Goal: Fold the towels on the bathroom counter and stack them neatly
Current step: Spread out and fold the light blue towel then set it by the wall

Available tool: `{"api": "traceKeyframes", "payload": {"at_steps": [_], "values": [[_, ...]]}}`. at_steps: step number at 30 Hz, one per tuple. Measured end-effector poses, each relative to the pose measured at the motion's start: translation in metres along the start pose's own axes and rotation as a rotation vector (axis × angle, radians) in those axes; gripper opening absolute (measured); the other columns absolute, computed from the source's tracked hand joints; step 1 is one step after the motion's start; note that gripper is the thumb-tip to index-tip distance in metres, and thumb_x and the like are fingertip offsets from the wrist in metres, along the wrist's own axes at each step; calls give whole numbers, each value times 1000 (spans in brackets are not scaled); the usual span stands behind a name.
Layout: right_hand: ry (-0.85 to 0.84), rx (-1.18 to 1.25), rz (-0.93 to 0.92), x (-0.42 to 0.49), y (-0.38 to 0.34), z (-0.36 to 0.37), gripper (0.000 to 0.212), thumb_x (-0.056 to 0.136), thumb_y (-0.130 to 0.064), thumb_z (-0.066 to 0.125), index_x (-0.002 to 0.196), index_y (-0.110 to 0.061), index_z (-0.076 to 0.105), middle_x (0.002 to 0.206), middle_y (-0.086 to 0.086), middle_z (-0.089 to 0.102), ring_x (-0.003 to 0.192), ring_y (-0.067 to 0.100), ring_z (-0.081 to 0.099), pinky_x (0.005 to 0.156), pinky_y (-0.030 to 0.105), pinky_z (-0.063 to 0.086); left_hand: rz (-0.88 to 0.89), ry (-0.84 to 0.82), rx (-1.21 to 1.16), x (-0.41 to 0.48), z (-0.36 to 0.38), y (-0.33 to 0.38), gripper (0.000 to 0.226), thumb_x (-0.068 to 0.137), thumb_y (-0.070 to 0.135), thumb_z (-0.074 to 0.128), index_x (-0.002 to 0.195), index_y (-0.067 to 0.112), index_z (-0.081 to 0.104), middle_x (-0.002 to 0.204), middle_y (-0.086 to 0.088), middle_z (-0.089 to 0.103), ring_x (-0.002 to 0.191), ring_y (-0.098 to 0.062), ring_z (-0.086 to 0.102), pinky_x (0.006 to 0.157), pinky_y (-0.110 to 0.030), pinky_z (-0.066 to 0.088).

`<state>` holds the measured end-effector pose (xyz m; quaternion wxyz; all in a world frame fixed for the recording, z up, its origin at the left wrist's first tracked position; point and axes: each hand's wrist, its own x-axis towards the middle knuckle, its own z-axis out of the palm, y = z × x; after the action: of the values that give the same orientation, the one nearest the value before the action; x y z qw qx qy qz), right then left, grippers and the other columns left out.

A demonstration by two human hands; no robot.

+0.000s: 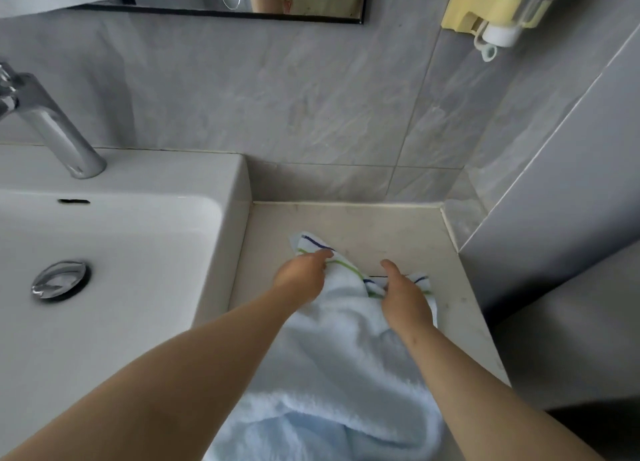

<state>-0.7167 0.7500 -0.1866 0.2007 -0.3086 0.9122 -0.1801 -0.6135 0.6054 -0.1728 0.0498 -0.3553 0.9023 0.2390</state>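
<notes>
On counter [398, 225] — left hand [302, 274], right hand [406, 299] — each grip pinching towel [346, 356] striped edge.

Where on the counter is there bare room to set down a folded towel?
Bare counter shows behind the towel, up to the back wall, and in a narrow strip along the right wall. The middle and near part is crowded: the towel covers it, with the left hand and right hand gripping its striped edge.
</notes>
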Motion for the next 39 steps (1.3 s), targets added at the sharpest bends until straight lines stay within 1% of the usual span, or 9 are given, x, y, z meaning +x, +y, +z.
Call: {"api": "traceKeyframes", "payload": {"at_steps": [4, 10, 19, 22, 24, 27, 30, 34, 39], "values": [[-76, -30, 12, 8, 3, -3, 46, 96, -24, 43, 141, -20, 35, 118, 14, 57, 104, 31, 55, 79, 34, 45, 22, -141, 149, 20, 3, 5, 58, 97, 15, 35, 147, 37, 16, 113, -11, 60, 84, -24, 57, 68, -32, 44], [-106, -85, 46, 12, 9, 1, 16, 98, -24, 36, 102, -13, 46, 83, 2, 53, 75, 23, 50, 53, 29, 30, 9, -143, 107, 21, 16, -1, 27, 95, 17, 37, 120, 15, 49, 101, -10, 59, 79, -22, 49, 66, -28, 39], [362, 294, -12, 7, 10, -2, 14, 95, -16, 50, 84, -13, 41, 62, 2, 46, 64, 30, 49, 56, 34, 33, -270, 401, -595, -13, -13, -12, 17, 80, 8, 51, 75, 24, 51, 67, 7, 54, 70, -18, 50, 58, -24, 38], [451, 446, -56, 7, 0, -6, 2, 94, -10, 50, 93, -10, 49, 78, 12, 58, 75, 35, 56, 60, 32, 34, -293, 488, -623, -13, -20, -9, 16, 82, 6, 46, 82, 19, 55, 71, 7, 56, 74, -18, 52, 59, -23, 39], [416, 505, -69, 11, -4, -6, 24, 95, -9, 48, 119, -7, 51, 111, 14, 62, 104, 31, 58, 73, 26, 38, -302, 476, -620, -6, -19, -12, 17, 84, 7, 44, 90, 18, 56, 78, -1, 60, 76, -23, 54, 64, -28, 43], [198, 409, -137, 20, -3, 3, 60, 96, -5, 44, 149, -19, 20, 152, 3, 30, 139, 21, 30, 104, 23, 28, -287, 249, -489, 5, -7, -21, 38, 89, 13, 48, 126, 24, 47, 111, -10, 57, 89, -27, 56, 71, -31, 45], [33, 27, -99, 27, 2, 14, 62, 98, -20, 40, 151, -28, 7, 158, 3, 13, 144, 27, 14, 113, 37, 22, -216, 39, -180, 8, 7, -27, 67, 93, 28, 50, 149, 29, 13, 156, -7, 13, 141, -30, 20, 109, -40, 30], [-91, -262, -77, 25, 2, 23, 55, 99, -43, 31, 149, -37, 9, 160, -1, -1, 146, 28, -2, 116, 38, 8, -128, -136, 198, 7, 22, -31, 65, 96, 50, 32, 150, 33, -2, 159, 0, -11, 145, -30, -12, 116, -47, 1], [-100, -269, -96, 22, 7, 20, 53, 99, -42, 32, 149, -34, 16, 160, -1, 3, 147, 26, -1, 116, 36, 8, -120, -111, 242, 1, 25, -33, 61, 97, 49, 29, 150, 32, 4, 159, -1, -7, 146, -29, -8, 116, -48, 3]]}}
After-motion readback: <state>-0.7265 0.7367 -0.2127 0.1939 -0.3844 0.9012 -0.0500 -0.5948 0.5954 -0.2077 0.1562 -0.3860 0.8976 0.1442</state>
